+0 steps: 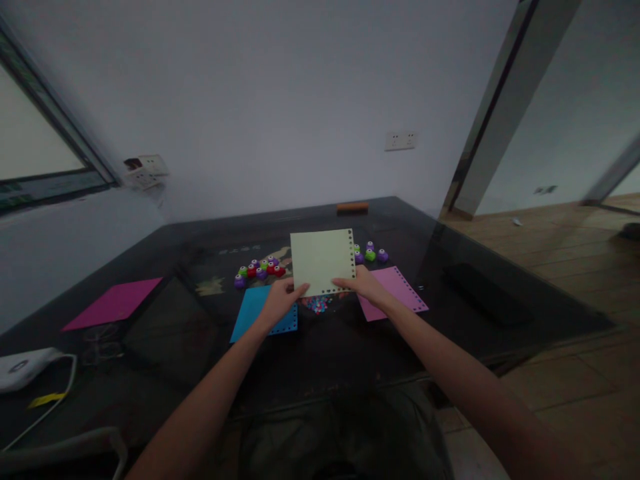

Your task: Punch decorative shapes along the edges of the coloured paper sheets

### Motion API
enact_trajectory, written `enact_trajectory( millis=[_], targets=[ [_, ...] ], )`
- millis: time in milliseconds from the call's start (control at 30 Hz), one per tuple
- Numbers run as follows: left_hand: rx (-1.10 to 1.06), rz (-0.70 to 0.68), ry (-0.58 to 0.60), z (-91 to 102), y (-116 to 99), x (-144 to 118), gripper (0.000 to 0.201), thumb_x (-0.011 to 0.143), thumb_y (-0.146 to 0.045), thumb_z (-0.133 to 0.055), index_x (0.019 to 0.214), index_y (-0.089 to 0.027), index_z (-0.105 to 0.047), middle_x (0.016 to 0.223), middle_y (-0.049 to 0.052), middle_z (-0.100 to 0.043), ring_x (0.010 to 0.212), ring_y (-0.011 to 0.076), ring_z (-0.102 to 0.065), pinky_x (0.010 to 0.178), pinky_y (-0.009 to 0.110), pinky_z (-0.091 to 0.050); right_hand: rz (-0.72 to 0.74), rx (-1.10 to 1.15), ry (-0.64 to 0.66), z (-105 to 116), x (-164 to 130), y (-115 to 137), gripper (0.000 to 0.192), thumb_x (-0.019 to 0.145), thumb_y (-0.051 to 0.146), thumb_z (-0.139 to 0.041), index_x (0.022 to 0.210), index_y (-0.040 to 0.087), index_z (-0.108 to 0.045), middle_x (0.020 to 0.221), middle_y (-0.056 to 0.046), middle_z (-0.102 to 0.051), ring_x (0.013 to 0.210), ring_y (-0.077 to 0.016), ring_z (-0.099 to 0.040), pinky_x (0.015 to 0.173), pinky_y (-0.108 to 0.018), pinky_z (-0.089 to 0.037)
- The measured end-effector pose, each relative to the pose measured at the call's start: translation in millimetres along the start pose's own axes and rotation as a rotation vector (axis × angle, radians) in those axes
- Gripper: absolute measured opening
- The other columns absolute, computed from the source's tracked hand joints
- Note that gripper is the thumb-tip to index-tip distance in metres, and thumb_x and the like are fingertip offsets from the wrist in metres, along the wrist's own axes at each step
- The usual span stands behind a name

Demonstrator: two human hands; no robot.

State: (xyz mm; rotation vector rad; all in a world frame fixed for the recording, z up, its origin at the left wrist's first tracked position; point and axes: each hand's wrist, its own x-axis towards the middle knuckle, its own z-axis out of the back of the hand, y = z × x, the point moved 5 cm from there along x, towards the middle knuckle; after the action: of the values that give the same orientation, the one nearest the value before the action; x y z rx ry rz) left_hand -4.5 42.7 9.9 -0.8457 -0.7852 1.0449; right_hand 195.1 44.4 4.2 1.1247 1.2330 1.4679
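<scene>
Hands lifting a punched pale sheet over the dark table (pixel 150 373).

Both hands are holding the pale green sheet (pixel 323 261) upright above scattered punch-outs (pixel 318 305): left hand (pixel 281 300) and right hand (pixel 364 283) each pinching a bottom corner. Judging by two perforated edges, turning it to an unpunched side seems due, toward the small punches (pixel 260 268).

We're holding a pale green sheet (pixel 321 261) up off the dark table (pixel 350 347), left hand (pixel 280 300) and right hand (pixel 364 283) pinching its bottom corners. Punched holes are running along its right and bottom edges. Blue sheet (pixel 253 312) and pink sheet (pixel 400 288) are lying beneath, small coloured punches (pixel 260 269) sitting just behind.
</scene>
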Motion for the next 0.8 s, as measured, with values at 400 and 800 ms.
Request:
enact_trajectory(
  millis=[400, 800],
  targets=[
    [-0.002, -0.026, -0.014, 0.8, -3.0, -0.3, 0.031, 0.077, -0.041, -0.057, 0.085, -0.012, -0.066, 0.077, 0.007, -0.071, 0.062, 0.0197, -0.064, 0.061, 0.029, -0.051, 0.002, 0.034, -0.005, 0.2, 2.1, -4.8, 0.028, 0.066, 0.026, -0.073, 0.089, 0.012, -0.066, 0.09, -0.01, -0.071, 0.062, -0.017, -0.065, 0.059, -0.033, -0.057],
    [0.01, -0.072, -0.018, -2.2, 3.4, 1.5, 0.032, 0.078, -0.043, -0.057, 0.085, -0.014, -0.069, 0.076, 0.005, -0.072, 0.071, 0.022, -0.066, 0.063, 0.03, -0.051, 0.012, 0.042, -0.028, 1.2, 1.3, -2.3, 0.035, 0.066, 0.025, -0.073, 0.098, 0.012, -0.065, 0.103, -0.013, -0.069, 0.08, -0.0218, -0.067, 0.071, -0.039, -0.057]
  ],
)
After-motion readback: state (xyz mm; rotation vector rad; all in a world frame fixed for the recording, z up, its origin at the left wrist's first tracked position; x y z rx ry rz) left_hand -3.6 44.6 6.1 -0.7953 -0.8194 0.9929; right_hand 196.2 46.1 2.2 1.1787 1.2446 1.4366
